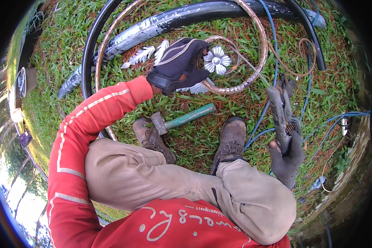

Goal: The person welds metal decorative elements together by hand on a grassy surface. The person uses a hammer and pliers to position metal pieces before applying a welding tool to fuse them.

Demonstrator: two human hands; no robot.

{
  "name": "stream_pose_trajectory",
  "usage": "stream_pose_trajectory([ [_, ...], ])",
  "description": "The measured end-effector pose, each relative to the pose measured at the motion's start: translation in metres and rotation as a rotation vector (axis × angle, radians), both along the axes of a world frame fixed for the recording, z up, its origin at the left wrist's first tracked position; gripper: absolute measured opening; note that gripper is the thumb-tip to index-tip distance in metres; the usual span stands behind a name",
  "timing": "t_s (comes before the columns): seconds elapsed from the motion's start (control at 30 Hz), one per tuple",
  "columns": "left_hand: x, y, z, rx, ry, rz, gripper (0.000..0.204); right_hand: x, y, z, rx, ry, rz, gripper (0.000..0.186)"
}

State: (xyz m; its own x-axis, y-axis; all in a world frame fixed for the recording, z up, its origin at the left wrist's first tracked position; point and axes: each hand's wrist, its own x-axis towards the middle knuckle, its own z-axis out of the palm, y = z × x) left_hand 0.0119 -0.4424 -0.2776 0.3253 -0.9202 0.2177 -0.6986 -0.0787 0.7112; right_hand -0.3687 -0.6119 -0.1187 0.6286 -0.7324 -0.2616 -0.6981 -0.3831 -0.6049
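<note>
My left hand (180, 64), in a black glove, is closed with its fingertips at the left edge of a silver metal flower (217, 60). The flower lies against a curled metal bar (263, 45). Silver metal leaves (141, 56) show beside and beneath this hand. In a grey knitted glove, my right hand (288, 157) grips a worn welding electrode holder (278, 113). A thin welding rod (250, 65) runs from its jaws up and left toward the curled bar near the flower.
A hammer (188, 118) with a green handle rests by my left boot (153, 138). Behind the flower lies a thick black pipe (169, 22) with peeling silver paint. A curved black tube (89, 53) and blue cables (273, 37) cross the grass. My right boot (231, 140) stands nearby.
</note>
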Motion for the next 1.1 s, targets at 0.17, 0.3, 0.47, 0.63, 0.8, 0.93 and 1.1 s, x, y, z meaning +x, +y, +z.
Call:
stream_pose_trajectory([
  [0.17,-0.001,-0.002,-0.001,-0.009,-0.001,-0.005,0.067,0.002,0.000,-0.004,-0.091,-0.050,0.145,0.052],
  [0.3,0.001,-0.001,-0.005,-0.019,0.007,-0.005,0.068,0.011,0.002,0.000,-0.147,-0.035,0.173,0.051],
  [0.47,0.001,0.000,-0.005,-0.040,-0.004,-0.004,0.069,0.021,0.004,0.006,-0.042,0.040,0.150,0.049],
  [0.63,0.000,0.001,-0.007,-0.046,-0.008,0.005,0.069,0.022,0.004,0.004,-0.013,0.036,0.144,0.043],
  [0.8,0.001,0.000,-0.010,-0.061,0.034,-0.005,0.070,0.023,0.004,0.004,-0.032,0.026,0.153,0.041],
  [0.93,0.001,-0.001,-0.008,-0.040,0.062,0.019,0.071,0.024,0.004,0.002,-0.032,-0.011,0.158,0.042],
  [1.1,0.000,0.000,-0.005,-0.035,-0.003,-0.001,0.070,0.023,0.005,0.000,-0.043,-0.008,0.147,0.042],
])
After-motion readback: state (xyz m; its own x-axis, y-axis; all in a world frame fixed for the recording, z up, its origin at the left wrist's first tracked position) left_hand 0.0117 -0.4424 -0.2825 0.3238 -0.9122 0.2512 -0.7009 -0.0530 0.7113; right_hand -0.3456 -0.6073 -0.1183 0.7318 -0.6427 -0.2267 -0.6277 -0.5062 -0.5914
